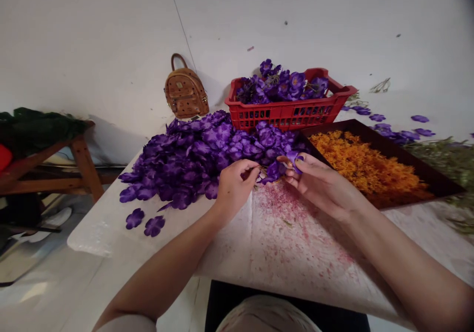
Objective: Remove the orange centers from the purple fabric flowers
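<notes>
Over the front of the table, my left hand (235, 184) pinches a thin stem between thumb and fingertips. A purple artificial flower (274, 171) spans the gap between my two hands. My right hand (322, 181) has its thumb and fingers closed on a purple petal piece (295, 160) at the flower's right side. Just behind my hands spreads a large pile of purple petals (185, 159). Two loose petal pieces (154, 226) lie apart at its near left.
A red plastic basket (285, 116) of purple flowers stands at the back. Right of my hands, a dark tray (450, 186) holds orange flower centres (363, 166). Green stems (444, 164) lie far right. A brown backpack (187, 95) leans on the wall; a wooden bench (83, 162) is left.
</notes>
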Demonstrator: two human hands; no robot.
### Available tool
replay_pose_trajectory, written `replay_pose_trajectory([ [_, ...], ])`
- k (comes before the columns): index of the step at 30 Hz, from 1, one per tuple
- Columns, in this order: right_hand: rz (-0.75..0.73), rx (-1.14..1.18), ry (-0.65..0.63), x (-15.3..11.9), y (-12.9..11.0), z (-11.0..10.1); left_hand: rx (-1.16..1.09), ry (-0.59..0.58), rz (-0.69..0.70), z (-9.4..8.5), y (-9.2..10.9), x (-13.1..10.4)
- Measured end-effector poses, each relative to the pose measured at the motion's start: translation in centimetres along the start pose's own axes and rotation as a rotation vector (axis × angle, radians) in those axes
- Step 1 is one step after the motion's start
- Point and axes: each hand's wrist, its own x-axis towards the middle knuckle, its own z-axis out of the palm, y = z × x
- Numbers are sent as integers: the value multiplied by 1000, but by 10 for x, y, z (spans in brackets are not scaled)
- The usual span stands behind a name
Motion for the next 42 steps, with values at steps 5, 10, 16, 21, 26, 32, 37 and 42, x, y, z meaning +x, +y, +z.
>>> replay_pose_trajectory([
  [5,28,-54,-22,-2,3,0,73,13,126,-4,6,-4],
  [10,-12,-80,-39,-1,10,-1,68,73,140,-5,11,-6],
  [16,-25,-128,-51,-3,9,0,107,106,62,-4,6,-5],
  [21,-29,-279,-115,-9,11,6,48,59,-29,1,6,-4],
  [26,-90,-467,-167,-11,18,11,-226,-77,-193,4,6,-1],
  [32,-66,-306,-80,-3,11,-2,-610,-246,-463,-3,7,2],
  [37,28,-103,-13,3,10,-12,-776,-322,-541,-8,13,2],
  [42,62,7,81,7,12,-14,-811,-301,-593,-9,11,3],
])
